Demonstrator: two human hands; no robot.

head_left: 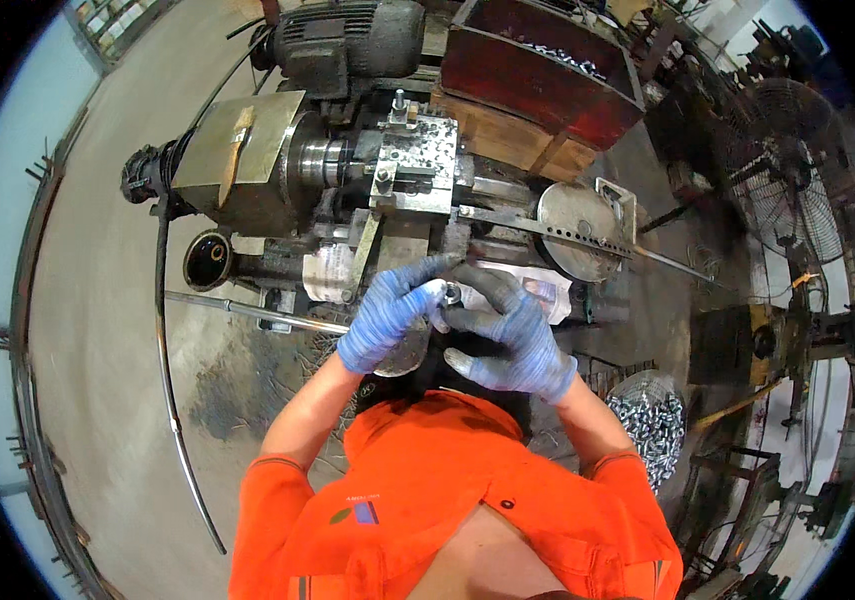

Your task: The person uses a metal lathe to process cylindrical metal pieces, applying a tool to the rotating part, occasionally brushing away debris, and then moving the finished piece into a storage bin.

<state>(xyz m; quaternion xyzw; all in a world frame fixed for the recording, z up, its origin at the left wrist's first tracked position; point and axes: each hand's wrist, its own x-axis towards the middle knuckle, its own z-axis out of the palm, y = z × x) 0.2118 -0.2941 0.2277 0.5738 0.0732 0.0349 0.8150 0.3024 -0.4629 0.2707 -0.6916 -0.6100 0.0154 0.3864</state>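
Observation:
Both my hands wear blue knit gloves with dark, grimy fingers and meet in front of my chest. Between them is a small shiny metal part [452,294] with a round end; the fingers cover most of it. My left hand [395,308] pinches it from the left, thumb and fingers closed. From the other side, my right hand [515,338] curls its fingers around the same part. Just beyond the hands stands a lathe-like machine with a metal chuck [319,163] and a bright tool block [417,165].
A brush [236,155] lies on the machine's cover [192,170]. Behind stand a motor [347,45] and a red bin [537,85] with small metal parts. A round plate [579,230] sits at right. A basket of metal parts [647,425] stands near my right elbow, a fan [782,190] beyond.

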